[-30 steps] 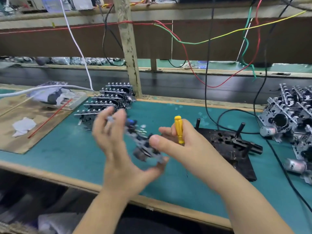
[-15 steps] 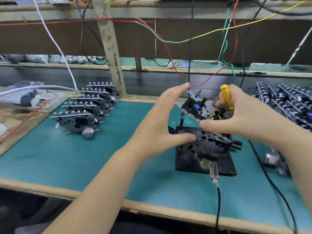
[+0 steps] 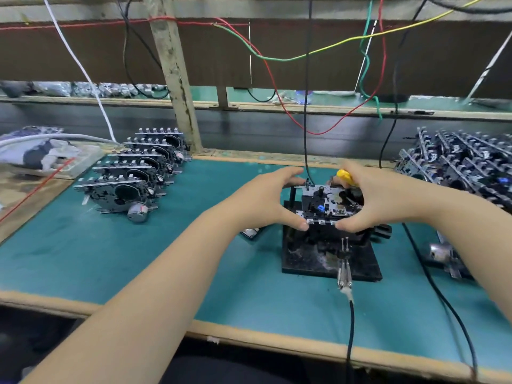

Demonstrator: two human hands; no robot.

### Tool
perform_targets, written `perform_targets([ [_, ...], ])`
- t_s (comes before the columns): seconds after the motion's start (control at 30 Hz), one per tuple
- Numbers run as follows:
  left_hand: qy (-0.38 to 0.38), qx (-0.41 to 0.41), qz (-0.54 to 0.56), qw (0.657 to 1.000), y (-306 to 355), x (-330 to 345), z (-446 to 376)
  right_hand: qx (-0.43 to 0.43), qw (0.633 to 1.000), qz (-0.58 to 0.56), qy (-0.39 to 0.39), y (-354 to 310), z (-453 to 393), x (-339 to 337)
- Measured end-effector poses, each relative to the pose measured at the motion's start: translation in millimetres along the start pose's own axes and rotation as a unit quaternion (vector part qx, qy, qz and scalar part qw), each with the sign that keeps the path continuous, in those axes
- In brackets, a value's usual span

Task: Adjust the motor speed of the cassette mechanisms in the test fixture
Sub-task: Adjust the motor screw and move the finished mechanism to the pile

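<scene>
Over the black test fixture (image 3: 329,261), both hands clamp the cassette mechanism (image 3: 328,205) between them, long axis crosswise: left hand (image 3: 266,202), right hand (image 3: 379,200) also pinching a yellow screwdriver (image 3: 344,176).

A teal mat (image 3: 138,259) with a tan edge covers the bench across the lower frame. At centre right, a black test fixture (image 3: 310,261) carries a silver-and-black cassette mechanism (image 3: 327,203) with a small blue part. A yellow screwdriver handle (image 3: 344,176) shows just above it. Red (image 3: 279,101), green (image 3: 241,41), yellow (image 3: 388,33), black (image 3: 306,106) and white (image 3: 80,65) wires cross the dark brown board (image 3: 69,56) along the top.
</scene>
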State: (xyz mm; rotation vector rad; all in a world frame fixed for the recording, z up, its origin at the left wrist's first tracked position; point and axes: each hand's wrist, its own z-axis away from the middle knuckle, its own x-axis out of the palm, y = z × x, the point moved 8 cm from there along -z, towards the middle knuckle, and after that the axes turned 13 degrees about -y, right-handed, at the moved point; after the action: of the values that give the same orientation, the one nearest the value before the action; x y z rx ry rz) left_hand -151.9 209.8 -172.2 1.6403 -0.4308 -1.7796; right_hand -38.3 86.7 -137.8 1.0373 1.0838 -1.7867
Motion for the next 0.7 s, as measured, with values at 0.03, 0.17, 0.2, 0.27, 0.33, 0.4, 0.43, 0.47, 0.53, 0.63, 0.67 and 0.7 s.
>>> perform_targets([
  [0.03, -0.006, -0.003, 0.002, 1.000, 0, 1, -2, 0.004, 1.000, -0.002, -0.006, 2, 2, -1],
  [0.17, -0.017, -0.012, 0.016, 1.000, -2, 2, -5, 0.016, 1.000, -0.005, 0.001, 15, 19, -17],
  [0.2, -0.016, -0.012, 0.023, 1.000, -3, 2, -5, 0.024, 1.000, -0.003, 0.001, 21, 23, -20],
  [0.27, -0.010, -0.009, 0.027, 1.000, -2, 1, -4, 0.036, 0.999, -0.001, -0.021, 30, 29, -17],
  [0.33, -0.006, -0.004, 0.028, 1.000, 0, -1, -4, 0.048, 0.998, -0.013, -0.049, 37, 29, -9],
  [0.4, -0.005, -0.001, 0.029, 1.000, 1, -2, -4, 0.058, 0.997, -0.016, -0.053, 41, 26, -3],
  [0.43, -0.003, 0.000, 0.029, 1.000, 1, -2, -3, 0.060, 0.997, -0.017, -0.045, 41, 25, -3],
  [0.47, -0.001, 0.000, 0.030, 1.000, 1, -2, -3, 0.058, 0.998, -0.021, -0.034, 42, 24, -4],
  [0.53, 0.002, -0.001, 0.033, 0.999, -1, -3, -2, 0.049, 0.998, -0.030, -0.016, 45, 25, -4],
  [0.63, -0.004, -0.004, 0.021, 1.000, -1, -5, -3, 0.036, 0.999, -0.036, 0.000, 47, 25, -3],
  [0.67, -0.007, -0.007, 0.022, 1.000, -1, -4, -4, 0.036, 0.999, -0.037, 0.002, 48, 24, -2],
  [0.7, -0.009, -0.011, 0.031, 0.999, -2, -3, -4, 0.039, 0.998, -0.039, 0.001, 48, 23, -1],
])
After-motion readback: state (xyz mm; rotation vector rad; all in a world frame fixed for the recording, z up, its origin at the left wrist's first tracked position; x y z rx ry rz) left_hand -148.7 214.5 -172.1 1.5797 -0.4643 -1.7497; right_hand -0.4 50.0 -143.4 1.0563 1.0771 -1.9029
